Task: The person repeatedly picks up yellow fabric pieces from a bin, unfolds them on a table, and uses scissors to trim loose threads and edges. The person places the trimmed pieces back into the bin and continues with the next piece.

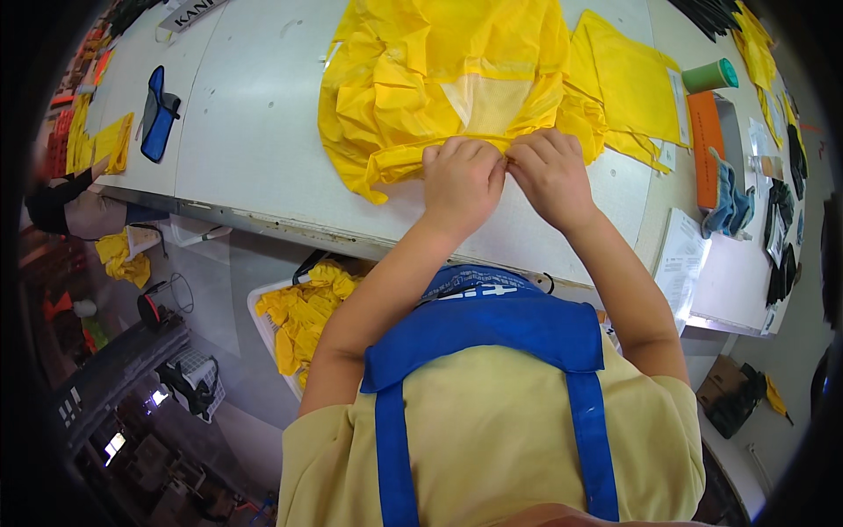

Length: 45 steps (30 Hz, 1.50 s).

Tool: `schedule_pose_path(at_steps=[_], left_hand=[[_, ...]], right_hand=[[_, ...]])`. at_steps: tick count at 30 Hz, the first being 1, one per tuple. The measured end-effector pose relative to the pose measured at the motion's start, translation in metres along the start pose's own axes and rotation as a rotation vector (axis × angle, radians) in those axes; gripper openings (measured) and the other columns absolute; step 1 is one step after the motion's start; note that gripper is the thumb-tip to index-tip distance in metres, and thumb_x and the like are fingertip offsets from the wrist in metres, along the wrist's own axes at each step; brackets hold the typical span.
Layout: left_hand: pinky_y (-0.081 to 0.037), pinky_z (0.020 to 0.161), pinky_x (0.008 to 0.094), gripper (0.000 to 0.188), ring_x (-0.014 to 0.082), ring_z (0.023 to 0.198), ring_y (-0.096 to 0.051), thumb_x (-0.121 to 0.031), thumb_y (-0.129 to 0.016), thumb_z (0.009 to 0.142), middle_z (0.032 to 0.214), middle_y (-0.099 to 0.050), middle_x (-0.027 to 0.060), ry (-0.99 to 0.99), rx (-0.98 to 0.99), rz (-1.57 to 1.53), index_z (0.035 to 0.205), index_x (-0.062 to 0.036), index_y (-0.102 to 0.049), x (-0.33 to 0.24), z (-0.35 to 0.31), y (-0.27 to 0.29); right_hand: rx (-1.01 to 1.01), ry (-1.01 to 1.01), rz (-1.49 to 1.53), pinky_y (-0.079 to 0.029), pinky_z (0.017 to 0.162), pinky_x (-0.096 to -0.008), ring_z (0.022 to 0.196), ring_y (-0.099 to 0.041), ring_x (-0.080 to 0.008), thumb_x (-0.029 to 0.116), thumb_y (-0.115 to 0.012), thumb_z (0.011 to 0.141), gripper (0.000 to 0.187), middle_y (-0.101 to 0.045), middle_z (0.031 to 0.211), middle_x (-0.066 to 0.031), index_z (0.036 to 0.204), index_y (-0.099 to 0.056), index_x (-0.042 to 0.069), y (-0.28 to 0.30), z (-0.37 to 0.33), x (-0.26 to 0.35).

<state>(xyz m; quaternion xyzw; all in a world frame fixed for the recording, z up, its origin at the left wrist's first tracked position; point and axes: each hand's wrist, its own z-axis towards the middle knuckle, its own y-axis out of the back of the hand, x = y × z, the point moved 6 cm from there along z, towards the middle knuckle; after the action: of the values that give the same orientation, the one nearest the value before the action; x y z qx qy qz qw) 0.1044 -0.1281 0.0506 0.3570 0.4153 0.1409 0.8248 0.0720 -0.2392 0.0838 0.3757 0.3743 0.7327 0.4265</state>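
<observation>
Upper centre, the left hand (465, 180) and right hand (555, 176) pinch the yellow mesh-lined garment (395, 88) — loose bunching could let its layers slip askew.

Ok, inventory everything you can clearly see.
Worktable: one, whitish, across top
Garment: one, yellow, worktable centre
Folded garments: count unclear, yellow, beside garment
Roll: one, green, worktable right
Box: one, orange, near roll
Cloth: count unclear, blue-grey, beside box
Papers: count unclear, white, worktable right
Case: one, blue-black, worktable left
Basket: one, white, below worktable, holding yellow fabric
Crate: one, white, lower left
Co-worker: one, dark sleeve, far left
Apron: one, blue, on wearer
Shirt: one, pale yellow, under apron
Left grip: one, bare, on garment's near edge
Right grip: one, bare, same edge
</observation>
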Motion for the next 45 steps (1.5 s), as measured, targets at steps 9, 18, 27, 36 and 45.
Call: schedule_pose_path(at_steps=[9, 18, 27, 36, 45], left_hand=[[-0.033, 0.072, 0.0409, 0.008, 0.0236, 0.087, -0.051, -0.020, -0.064, 0.075, 0.085, -0.058, -0.0007, 0.097, 0.023, 0.094, 0.078, -0.0126, -0.063, 0.010, 0.000, -0.005], [-0.034, 0.072, 0.0387, 0.005, 0.0237, 0.082, -0.053, -0.016, -0.062, 0.078, 0.081, -0.060, 0.0009, 0.039, 0.030, 0.057, 0.079, -0.0121, -0.063, 0.000, 0.002, 0.003], [-0.035, 0.065, 0.0425, 0.008, 0.0295, 0.075, -0.052, -0.014, -0.059, 0.077, 0.075, -0.055, 0.0073, 0.081, -0.048, -0.013, 0.072, -0.0089, -0.055, 0.007, 0.010, -0.005], [-0.035, 0.087, 0.0443, 0.006, 0.0294, 0.102, -0.046, -0.016, -0.061, 0.078, 0.108, -0.052, 0.0062, 0.329, -0.063, 0.352, 0.082, -0.0104, -0.061, 0.103, -0.021, 0.072], [-0.044, 0.081, 0.0384, 0.043, 0.0310, 0.094, -0.058, -0.021, -0.071, 0.070, 0.103, -0.060, 0.0151, -0.002, 0.401, -0.005, 0.108, -0.0081, -0.056, 0.010, 0.023, -0.003]], right_hand=[[0.074, -0.022, 0.061, -0.040, 0.073, -0.0348, 0.082, -0.054, -0.0239, 0.014, -0.065, 0.072, 0.012, -0.057, 0.080, -0.0050, 0.076, -0.055, 0.009, -0.013, -0.004, -0.009], [0.078, -0.090, 0.054, -0.040, 0.073, -0.0358, 0.081, -0.054, -0.0245, 0.009, -0.067, 0.073, 0.011, -0.058, 0.082, -0.0055, 0.079, -0.058, 0.010, -0.006, -0.008, -0.007], [0.034, -0.094, 0.059, -0.040, 0.075, -0.0368, 0.083, -0.053, -0.0262, 0.011, -0.063, 0.075, 0.009, -0.057, 0.083, -0.0074, 0.081, -0.057, 0.008, -0.004, -0.006, -0.018], [0.003, -0.277, 0.143, -0.042, 0.081, -0.0379, 0.089, -0.053, -0.0324, 0.005, -0.066, 0.075, 0.017, -0.056, 0.094, -0.0126, 0.089, -0.056, 0.005, 0.019, -0.021, -0.055], [-0.022, -0.120, 0.451, -0.042, 0.089, -0.0381, 0.102, -0.051, -0.0330, 0.004, -0.067, 0.075, 0.023, -0.056, 0.110, -0.0126, 0.094, -0.055, 0.006, 0.004, -0.006, -0.004]])
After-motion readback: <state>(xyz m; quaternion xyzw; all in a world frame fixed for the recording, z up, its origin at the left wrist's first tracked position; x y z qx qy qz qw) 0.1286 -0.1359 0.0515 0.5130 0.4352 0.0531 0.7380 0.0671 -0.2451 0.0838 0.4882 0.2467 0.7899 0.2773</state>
